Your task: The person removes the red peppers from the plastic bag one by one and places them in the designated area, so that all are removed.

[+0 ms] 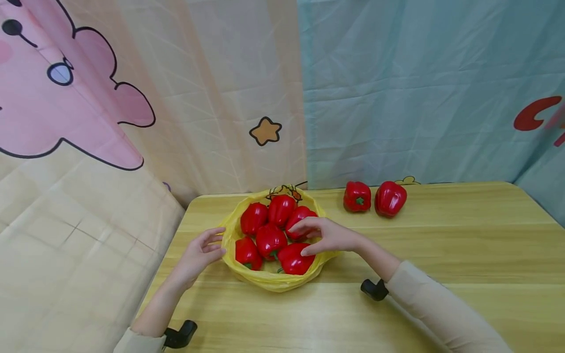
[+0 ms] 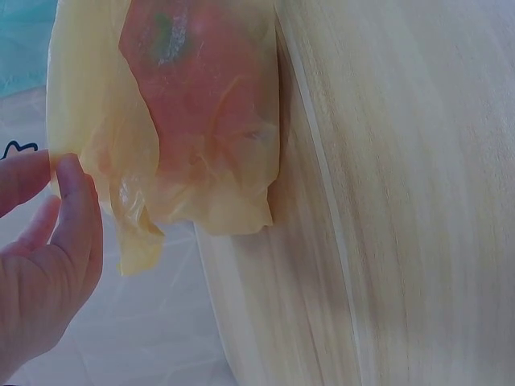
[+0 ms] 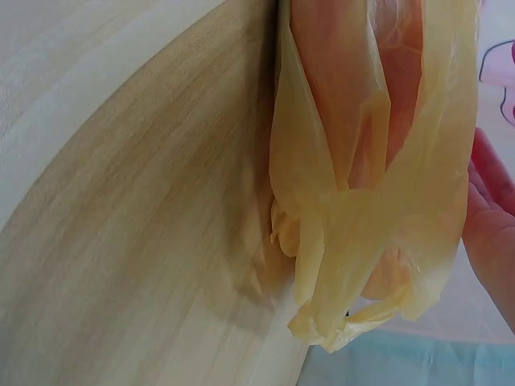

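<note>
On the wooden table, a yellow bag is standing open and holding red peppers; the left hand is pinching its left rim, while the right hand is hovering over its right side, unclenched, thumb and fingers parted. Two more peppers are lying farther right.

Head view evenly lit; small glints on red peppers; wrist views duller, hazy.
</note>
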Demonstrator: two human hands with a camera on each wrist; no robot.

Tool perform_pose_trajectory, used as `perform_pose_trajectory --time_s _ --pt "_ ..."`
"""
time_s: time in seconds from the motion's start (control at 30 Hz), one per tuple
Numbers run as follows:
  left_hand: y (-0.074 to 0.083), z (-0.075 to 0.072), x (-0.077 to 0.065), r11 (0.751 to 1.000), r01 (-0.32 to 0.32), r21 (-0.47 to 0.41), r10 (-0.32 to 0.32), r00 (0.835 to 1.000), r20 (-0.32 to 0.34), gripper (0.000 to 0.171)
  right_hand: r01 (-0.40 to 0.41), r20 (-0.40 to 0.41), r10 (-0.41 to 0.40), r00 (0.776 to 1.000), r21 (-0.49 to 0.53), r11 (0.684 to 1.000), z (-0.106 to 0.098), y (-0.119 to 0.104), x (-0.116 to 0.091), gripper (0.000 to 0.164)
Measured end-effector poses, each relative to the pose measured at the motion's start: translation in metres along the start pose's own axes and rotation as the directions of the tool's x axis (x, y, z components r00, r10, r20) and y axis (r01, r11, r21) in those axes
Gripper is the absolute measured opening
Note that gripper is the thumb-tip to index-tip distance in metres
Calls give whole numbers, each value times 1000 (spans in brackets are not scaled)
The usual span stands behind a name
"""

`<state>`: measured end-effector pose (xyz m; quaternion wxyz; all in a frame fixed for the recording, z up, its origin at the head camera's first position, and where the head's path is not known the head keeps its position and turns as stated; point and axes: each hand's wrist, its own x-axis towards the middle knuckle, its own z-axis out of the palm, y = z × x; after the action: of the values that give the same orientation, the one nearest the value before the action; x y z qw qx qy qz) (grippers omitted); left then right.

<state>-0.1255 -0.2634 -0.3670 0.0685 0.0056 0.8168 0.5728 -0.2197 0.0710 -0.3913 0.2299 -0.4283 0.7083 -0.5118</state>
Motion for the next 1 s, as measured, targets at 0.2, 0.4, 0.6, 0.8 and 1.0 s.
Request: perform_pose_trajectory --time_s 0.2,0.4,0.6,0.8,1.0 --pt "1 0 1 1000 -3 -3 3 1000 4 53 3 41 -3 999 -11 1000 4 1 4 52" --pt "0 -1 1 1000 -2 -5 2 1000 5 54 23 80 -19 997 -54 998 7 1 6 48" --pt "0 -1 1 1000 -6 0 6 1000 2 53 23 96 -14 995 -98 995 10 2 6 46" --pt "0 0 0 1000 -3 3 3 1000 -4 53 -6 117 23 993 -144 990 11 1 5 48" --pt "0 0 0 1000 10 7 -10 1000 -12 53 -21 141 53 989 -221 975 14 3 4 48"
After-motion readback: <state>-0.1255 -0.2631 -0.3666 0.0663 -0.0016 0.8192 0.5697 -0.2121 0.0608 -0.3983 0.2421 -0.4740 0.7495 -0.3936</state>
